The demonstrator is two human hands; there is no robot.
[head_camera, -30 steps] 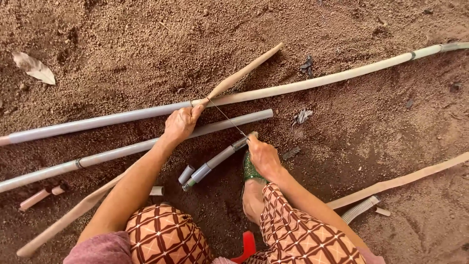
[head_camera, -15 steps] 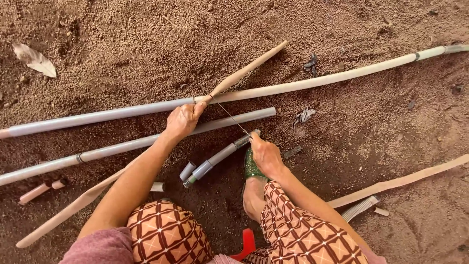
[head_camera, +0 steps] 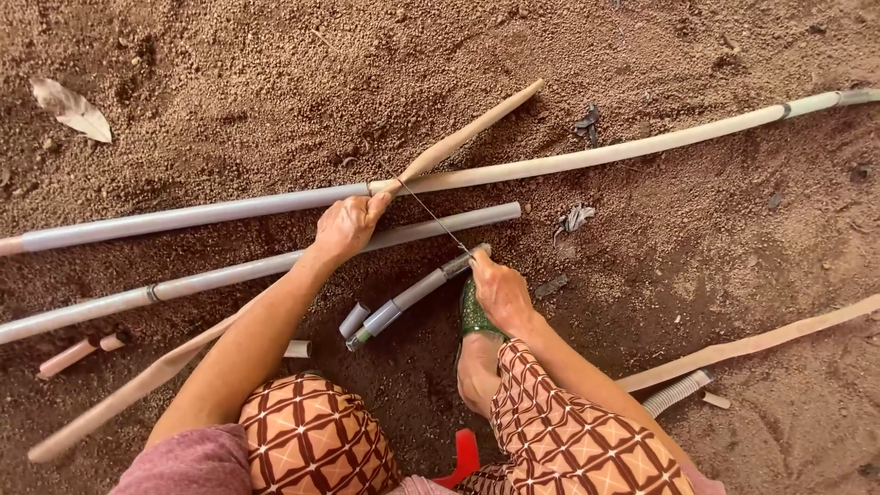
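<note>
Short grey pipe (head_camera: 414, 295) lies on the dirt ground (head_camera: 275, 73), centre, just near of two long grey pipes (head_camera: 229, 211). Right hand (head_camera: 500, 291) is closed on its far end, pinning it down. Left hand (head_camera: 346, 225) grips a bent wooden bow saw (head_camera: 458, 142); its thin blade (head_camera: 435, 218) runs down to the pipe end. Small grey offcut (head_camera: 354, 321) sits just left. No containers visible.

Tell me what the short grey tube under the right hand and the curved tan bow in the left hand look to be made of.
The short grey tube looks like plastic pipe: smooth, matte, even in colour, with a collar at one end. The curved tan bow in the left hand looks like split bamboo or wood, pale and dull, strung with a thin blade or wire; which one cannot be told.
</note>
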